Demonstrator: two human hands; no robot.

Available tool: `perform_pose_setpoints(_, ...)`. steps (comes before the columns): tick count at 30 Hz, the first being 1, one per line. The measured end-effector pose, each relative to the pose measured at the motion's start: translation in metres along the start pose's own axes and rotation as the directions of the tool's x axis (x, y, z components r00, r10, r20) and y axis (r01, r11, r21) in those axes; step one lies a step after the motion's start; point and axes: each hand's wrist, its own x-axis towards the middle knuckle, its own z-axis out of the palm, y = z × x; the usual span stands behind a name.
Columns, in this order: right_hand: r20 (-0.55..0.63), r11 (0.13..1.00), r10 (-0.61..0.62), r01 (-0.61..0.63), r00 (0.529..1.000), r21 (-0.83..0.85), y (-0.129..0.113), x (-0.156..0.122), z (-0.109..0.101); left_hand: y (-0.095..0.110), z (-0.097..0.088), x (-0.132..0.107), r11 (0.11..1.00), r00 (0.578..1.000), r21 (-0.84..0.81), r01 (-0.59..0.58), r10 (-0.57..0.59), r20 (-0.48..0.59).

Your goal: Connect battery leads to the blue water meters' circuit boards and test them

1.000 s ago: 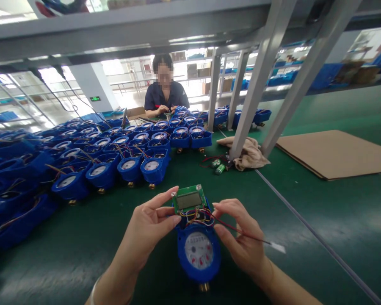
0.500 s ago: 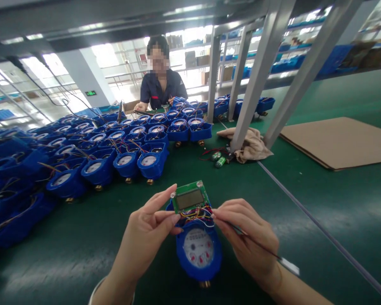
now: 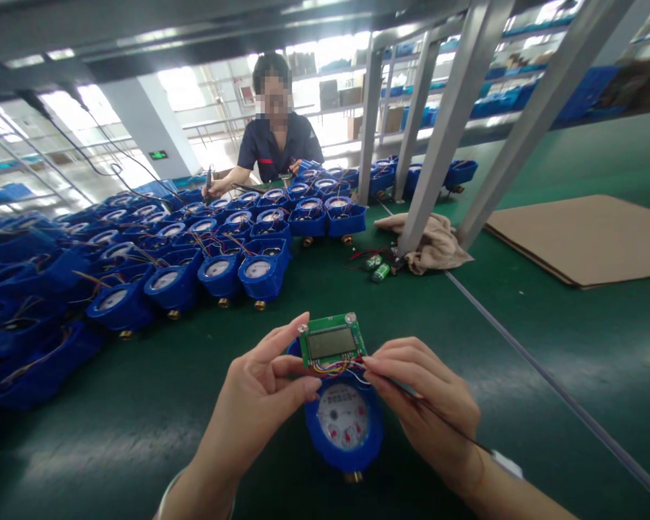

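Note:
A green circuit board with a grey display is pinched along its left edge by my left hand. It sits tilted above the upper part of a blue water meter, whose round white dial faces up. Coloured wires loop from the board's lower edge. At the board's lower right corner, my right hand is closed on a thin dark cable. This cable passes beneath the palm to a white connector by the wrist. The right fingertips partly hide where cable and wires meet.
Many blue meters with loose wires crowd the left and back of the green table. Metal posts rise at right beside a beige cloth and green batteries. Cardboard lies far right. A co-worker sits opposite.
The board is tipped up more toward me, and its wires are bunched closer beneath it. Both hands keep their grips. The co-worker's hand has moved left to an upright pen-like tool.

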Motion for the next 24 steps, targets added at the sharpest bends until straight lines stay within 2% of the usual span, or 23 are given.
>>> perform_pose_setpoints(4,0.002,1.000,0.000,0.000,1.000,0.007,0.001,-0.002,0.000,-0.005,0.001,0.001,1.000,1.000,-0.003,0.005,-0.005,-0.018)
perform_pose_setpoints(7,-0.027,0.998,0.063,-0.063,0.998,0.020,0.000,-0.004,0.001,-0.009,0.004,0.001,1.000,0.999,-0.001,-0.020,0.020,-0.038)
perform_pose_setpoints(9,-0.032,0.993,0.101,-0.099,0.994,0.068,0.000,-0.005,0.003,-0.010,0.006,0.000,0.998,0.996,0.008,-0.067,0.067,-0.053)
perform_pose_setpoints(13,-0.021,0.979,0.110,-0.104,0.994,0.174,0.000,-0.006,0.005,-0.009,0.013,0.002,0.984,0.971,0.008,-0.179,0.178,-0.156)
perform_pose_setpoints(15,-0.040,0.976,0.123,-0.113,0.992,0.184,0.001,-0.005,0.005,-0.009,0.014,0.006,0.989,0.976,-0.013,-0.146,0.141,-0.164)
perform_pose_setpoints(18,-0.092,0.959,0.195,-0.171,0.976,0.225,0.004,-0.006,0.006,-0.014,0.015,0.012,0.997,0.992,0.035,-0.068,0.071,-0.101)
perform_pose_setpoints(21,-0.132,0.930,0.272,-0.225,0.953,0.290,0.005,-0.008,0.007,-0.020,0.014,0.015,0.990,0.994,0.134,-0.050,0.062,-0.088)
perform_pose_setpoints(24,-0.124,0.911,0.300,-0.245,0.946,0.333,0.005,-0.008,0.008,-0.022,0.014,0.015,0.963,0.985,0.264,-0.059,0.099,-0.140)
